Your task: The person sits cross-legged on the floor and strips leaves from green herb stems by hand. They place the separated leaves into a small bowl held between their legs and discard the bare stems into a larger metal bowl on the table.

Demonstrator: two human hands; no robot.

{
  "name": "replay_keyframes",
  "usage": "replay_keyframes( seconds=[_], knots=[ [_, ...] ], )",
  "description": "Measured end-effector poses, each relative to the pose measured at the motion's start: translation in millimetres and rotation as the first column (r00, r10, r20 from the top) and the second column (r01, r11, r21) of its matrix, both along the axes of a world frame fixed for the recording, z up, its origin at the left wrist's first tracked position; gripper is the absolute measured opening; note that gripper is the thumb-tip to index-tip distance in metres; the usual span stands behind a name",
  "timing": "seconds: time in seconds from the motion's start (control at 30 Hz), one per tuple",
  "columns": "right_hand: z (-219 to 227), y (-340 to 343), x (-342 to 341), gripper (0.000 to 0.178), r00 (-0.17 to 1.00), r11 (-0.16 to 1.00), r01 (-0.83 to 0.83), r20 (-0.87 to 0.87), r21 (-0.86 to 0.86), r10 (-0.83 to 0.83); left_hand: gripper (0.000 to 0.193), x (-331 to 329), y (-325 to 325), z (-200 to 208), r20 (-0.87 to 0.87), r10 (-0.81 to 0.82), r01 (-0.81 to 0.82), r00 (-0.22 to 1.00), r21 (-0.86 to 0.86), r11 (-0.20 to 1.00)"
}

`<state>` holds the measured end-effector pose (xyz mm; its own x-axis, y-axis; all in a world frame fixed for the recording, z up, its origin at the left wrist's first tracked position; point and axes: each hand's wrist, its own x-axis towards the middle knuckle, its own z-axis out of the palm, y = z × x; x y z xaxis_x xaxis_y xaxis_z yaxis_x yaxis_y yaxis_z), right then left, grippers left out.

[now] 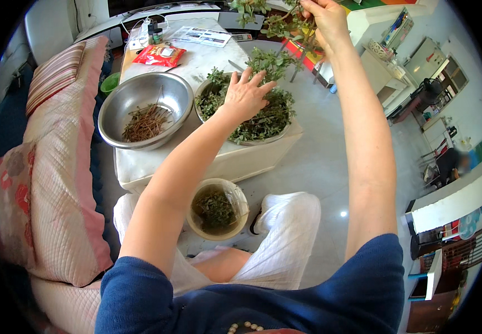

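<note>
Raised at the top of the head view, my right hand (325, 23) is closed on a bunch of leafy green stems (277, 25), which hangs down to the left. Below it, my left hand (246, 96) spreads its fingers over a metal bowl heaped with green leafy plants (266, 119). Whether the left fingertips touch the leaves, I cannot tell. A wide steel bowl (183, 92) stands left of the heap and holds thin brown stems (145, 123). Between my knees is a pale bucket (243, 201) lined with clear plastic, with greens inside.
Both bowls stand on a pale table (141, 161). Farther back on it lie a red packet (160, 55), a printed sheet (202, 37) and a knife (235, 65). A quilted pink sofa (57, 183) runs along the left. A person (452, 161) is far off at right.
</note>
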<state>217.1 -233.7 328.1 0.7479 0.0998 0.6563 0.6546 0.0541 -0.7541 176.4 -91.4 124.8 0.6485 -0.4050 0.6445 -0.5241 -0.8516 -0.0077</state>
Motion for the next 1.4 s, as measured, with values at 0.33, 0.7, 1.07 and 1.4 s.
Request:
replay_keyframes(
  seconds=[0.33, 0.7, 1.07, 1.4],
  knots=[
    [71.2, -57.7, -26.2, 0.012, 0.978, 0.965, -0.187, 0.130, 0.186, 0.164, 0.062, 26.2, 12.6, -49.9, -0.449, 0.124, -0.116, 0.885, 0.047, 0.992],
    [-110.7, -23.0, -173.2, 0.018, 0.787, 0.968, -0.225, -0.606, -0.110, 0.114, 0.025, -88.3, 103.7, -28.9, -0.169, -0.364, 0.061, 0.916, -0.838, 0.541],
    [-229.0, 23.7, -178.3, 0.016, 0.609, 0.904, -0.404, -0.779, -0.142, 0.150, 0.011, -173.6, 123.5, -61.4, -0.317, -0.712, -0.242, 0.627, -0.948, 0.208],
    [-282.8, 39.8, -170.1, 0.016, 0.622, 0.868, -0.422, -0.780, -0.263, 0.065, 0.020, -174.0, 107.7, -110.2, -0.419, -0.741, -0.366, 0.524, -0.897, 0.249]
  ],
)
